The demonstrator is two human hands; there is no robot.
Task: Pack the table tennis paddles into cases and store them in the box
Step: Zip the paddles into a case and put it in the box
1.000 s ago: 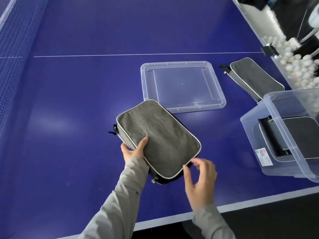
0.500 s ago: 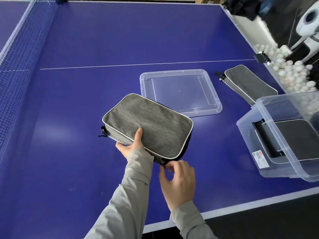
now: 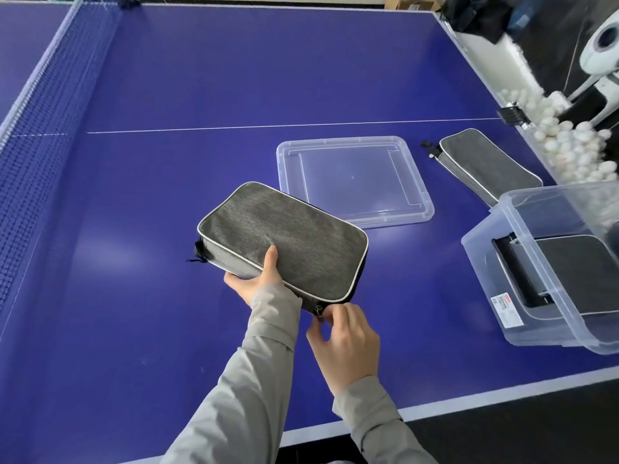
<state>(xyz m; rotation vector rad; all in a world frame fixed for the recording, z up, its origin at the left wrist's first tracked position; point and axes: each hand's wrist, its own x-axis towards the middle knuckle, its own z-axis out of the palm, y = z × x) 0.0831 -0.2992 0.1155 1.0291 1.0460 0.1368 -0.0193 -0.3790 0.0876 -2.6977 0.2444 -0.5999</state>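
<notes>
A grey paddle case with white piping is held above the blue table. My left hand grips its near long edge, thumb on top. My right hand pinches the zipper pull at the case's near right corner. A second grey case lies flat at the right. A clear plastic box stands at the right edge with another case lying inside it. No paddle is visible.
The box's clear lid lies flat beyond the held case. The net runs along the left. A tray of several white balls and a ball machine sit off the table's right side.
The case has turned so its long side faces me. My right hand moved from the case's right corner to the zipper pull and now pinches it.
</notes>
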